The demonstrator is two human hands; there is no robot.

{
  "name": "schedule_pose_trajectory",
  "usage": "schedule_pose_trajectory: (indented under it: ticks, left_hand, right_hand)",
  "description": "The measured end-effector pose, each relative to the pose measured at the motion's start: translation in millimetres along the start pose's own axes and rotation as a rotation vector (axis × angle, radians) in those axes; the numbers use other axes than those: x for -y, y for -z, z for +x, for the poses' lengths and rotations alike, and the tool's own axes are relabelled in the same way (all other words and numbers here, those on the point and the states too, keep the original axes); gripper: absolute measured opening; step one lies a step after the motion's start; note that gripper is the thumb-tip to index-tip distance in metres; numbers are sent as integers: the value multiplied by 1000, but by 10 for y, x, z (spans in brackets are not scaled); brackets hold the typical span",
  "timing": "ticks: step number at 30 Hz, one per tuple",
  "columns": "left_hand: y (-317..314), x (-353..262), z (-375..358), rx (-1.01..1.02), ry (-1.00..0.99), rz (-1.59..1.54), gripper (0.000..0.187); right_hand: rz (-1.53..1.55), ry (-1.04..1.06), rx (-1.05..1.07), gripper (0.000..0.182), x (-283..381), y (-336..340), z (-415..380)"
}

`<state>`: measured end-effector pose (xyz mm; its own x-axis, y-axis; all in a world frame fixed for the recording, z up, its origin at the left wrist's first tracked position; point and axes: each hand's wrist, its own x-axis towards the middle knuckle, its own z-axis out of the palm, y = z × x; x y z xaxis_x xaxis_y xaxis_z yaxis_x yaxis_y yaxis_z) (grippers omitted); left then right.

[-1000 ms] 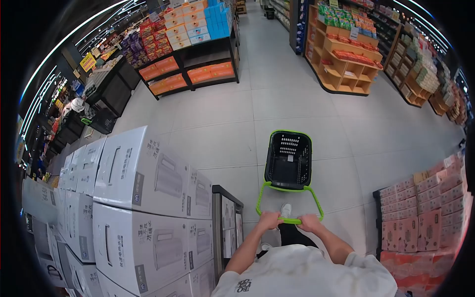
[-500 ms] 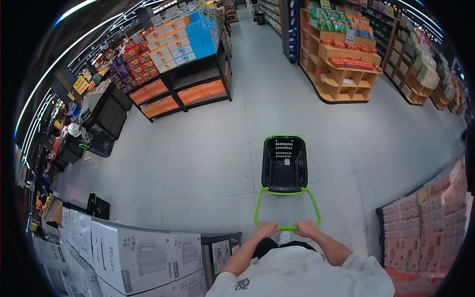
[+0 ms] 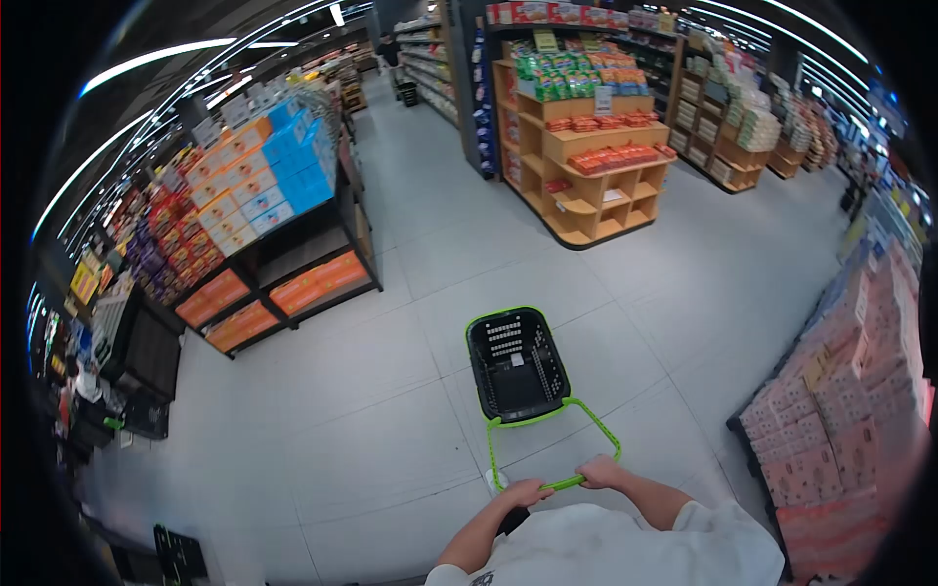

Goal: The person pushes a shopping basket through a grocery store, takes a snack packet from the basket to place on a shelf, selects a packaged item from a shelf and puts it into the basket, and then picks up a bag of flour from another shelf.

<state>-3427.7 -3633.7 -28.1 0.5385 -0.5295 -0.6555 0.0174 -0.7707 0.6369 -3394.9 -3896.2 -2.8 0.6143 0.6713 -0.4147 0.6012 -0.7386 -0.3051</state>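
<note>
A black shopping basket [image 3: 518, 366] with a bright green rim and a looped green handle [image 3: 562, 482] stands on the floor ahead of me. My left hand [image 3: 526, 492] is wrapped round the left part of the handle's bar. Close beside it, my right hand [image 3: 600, 473] grips the bar's right part. Inside the basket there is only a small white label or slip [image 3: 518, 359] that I can make out. The basket is tilted slightly left in view.
Ahead on the left, a black display stand [image 3: 283, 283] bears stacked orange, white and blue boxes. A wooden shelf unit [image 3: 596, 186] with snack packets stands ahead on the right. Pink packages [image 3: 821, 420] are piled at my right. A person [image 3: 389, 49] is far down the aisle.
The view has turned and moved forward. The white boxes at lower left have left the view, and the wooden shelf unit looks nearer. Both hands stay on the handle.
</note>
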Motion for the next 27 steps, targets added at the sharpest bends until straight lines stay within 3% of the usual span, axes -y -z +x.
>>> schedule_pose_trajectory:
  ticks: [6, 11, 20, 27]
  left_hand:
    - [1053, 538, 115, -14, -98, 106, 52]
    - [1650, 855, 306, -23, -95, 122, 51]
    - [2863, 837, 956, 69, -110, 43, 47]
    - [4018, 875, 1787, 102, -111, 30, 39]
  right_hand:
    - [-114, -332, -138, 17, 349, 531, 870]
    - [-99, -433, -176, 16, 364, 832, 1490]
    - [-102, -353, -447, 16, -416, 1417, 2335]
    - [4, -285, -359, 17, -1429, 1970, 3222]
